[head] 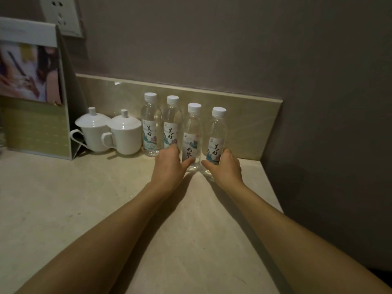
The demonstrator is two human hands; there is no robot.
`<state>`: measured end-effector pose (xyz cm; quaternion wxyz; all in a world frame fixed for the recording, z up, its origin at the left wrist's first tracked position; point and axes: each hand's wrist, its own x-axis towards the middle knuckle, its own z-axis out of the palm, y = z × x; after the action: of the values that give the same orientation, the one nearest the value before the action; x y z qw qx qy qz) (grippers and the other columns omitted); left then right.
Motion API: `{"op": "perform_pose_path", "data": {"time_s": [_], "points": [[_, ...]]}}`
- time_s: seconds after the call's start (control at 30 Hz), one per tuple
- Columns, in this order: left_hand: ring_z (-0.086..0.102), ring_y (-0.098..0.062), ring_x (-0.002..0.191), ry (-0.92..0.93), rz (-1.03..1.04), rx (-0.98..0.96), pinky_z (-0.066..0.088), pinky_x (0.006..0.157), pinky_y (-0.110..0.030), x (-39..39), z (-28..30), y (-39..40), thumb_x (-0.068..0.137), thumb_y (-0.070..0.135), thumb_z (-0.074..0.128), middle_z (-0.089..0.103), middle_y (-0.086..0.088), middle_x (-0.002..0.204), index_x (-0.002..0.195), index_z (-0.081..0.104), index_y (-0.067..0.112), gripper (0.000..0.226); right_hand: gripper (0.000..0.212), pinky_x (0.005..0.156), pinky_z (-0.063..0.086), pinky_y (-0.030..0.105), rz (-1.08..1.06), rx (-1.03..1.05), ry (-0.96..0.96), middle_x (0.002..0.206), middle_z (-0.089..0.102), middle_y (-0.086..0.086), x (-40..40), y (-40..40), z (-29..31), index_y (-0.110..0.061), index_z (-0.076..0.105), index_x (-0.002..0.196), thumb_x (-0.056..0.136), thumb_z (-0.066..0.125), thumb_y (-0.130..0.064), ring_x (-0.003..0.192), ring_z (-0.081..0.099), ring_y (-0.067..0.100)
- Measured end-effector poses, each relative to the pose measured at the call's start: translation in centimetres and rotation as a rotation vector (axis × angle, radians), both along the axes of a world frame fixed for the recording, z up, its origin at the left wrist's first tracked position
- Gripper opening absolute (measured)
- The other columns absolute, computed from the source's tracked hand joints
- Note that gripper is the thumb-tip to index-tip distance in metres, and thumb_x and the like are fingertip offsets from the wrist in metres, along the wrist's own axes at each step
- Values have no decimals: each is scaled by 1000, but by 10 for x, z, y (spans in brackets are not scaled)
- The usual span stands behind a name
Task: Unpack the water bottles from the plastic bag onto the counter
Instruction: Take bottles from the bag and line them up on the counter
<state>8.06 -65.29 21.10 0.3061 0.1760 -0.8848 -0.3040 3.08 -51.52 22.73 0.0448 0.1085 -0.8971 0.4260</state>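
A hotel room, likely: two lidded white cups (pixel 110 132), complimentary-style water bottles (pixel 151 126) and a standing brochure (pixel 31 88) on the desk (pixel 84 198).

Four capped water bottles (pixel 150 124) (pixel 172 124) (pixel 192 136) (pixel 216 136) at frame centre, two lidded white cups (pixel 93 129) (pixel 125 134) centre left, two hands (pixel 169 164) (pixel 224 166), one card stand (pixel 31 85) upper left, one wall socket (pixel 61 15)

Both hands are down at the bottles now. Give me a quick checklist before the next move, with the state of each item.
1. Four clear plastic water bottles with white caps upright on the beige stone counter: ok.
2. All caps on: ok.
3. Left hand holding the third bottle from the left: ok.
4. Right hand holding the rightmost bottle: ok.
5. Bottles apart from the two white lidded ceramic cups: ok.
6. Plastic bag emptied: cannot tell, not in view.
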Motion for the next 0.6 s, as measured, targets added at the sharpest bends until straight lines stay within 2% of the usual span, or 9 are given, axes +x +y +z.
{"op": "perform_pose_path", "data": {"time_s": [0.1,0.2,0.3,0.47,0.6], "points": [[58,-14,75,-3,6,2,47,67,-24,-4,1,-1,83,32,75,68,-5,91,98,63,11,29,52,90,53,45,-7,5,-1,120,60,6,-2,-3,1,-13,50,120,81,75,-37,110,60,27],[56,-13,74,8,16,-3,43,64,-22,-7,1,-2,83,32,76,69,-5,92,97,62,11,28,52,90,53,44,-7,2,-3,121,59,6,-4,-5,1,-13,50,121,82,74,-37,111,59,26],[65,-23,86,9,18,14,54,73,-33,-10,1,-2,85,32,74,70,-9,96,102,61,9,31,50,92,52,46,-12,-6,-12,121,60,5,-6,-8,2,-14,49,120,83,73,-37,111,60,26],[67,-26,95,16,8,38,56,81,-36,-15,1,-1,86,29,73,70,-11,102,109,59,8,34,51,94,52,48,-24,2,-24,124,59,5,-11,-12,3,-14,49,122,84,72,-38,114,59,27],[67,-27,95,15,8,54,52,77,-33,-19,0,-2,86,28,73,70,-11,102,109,58,8,34,49,93,52,47,-37,14,-10,122,59,5,-15,-15,2,-14,50,121,84,72,-38,113,59,27]]}}
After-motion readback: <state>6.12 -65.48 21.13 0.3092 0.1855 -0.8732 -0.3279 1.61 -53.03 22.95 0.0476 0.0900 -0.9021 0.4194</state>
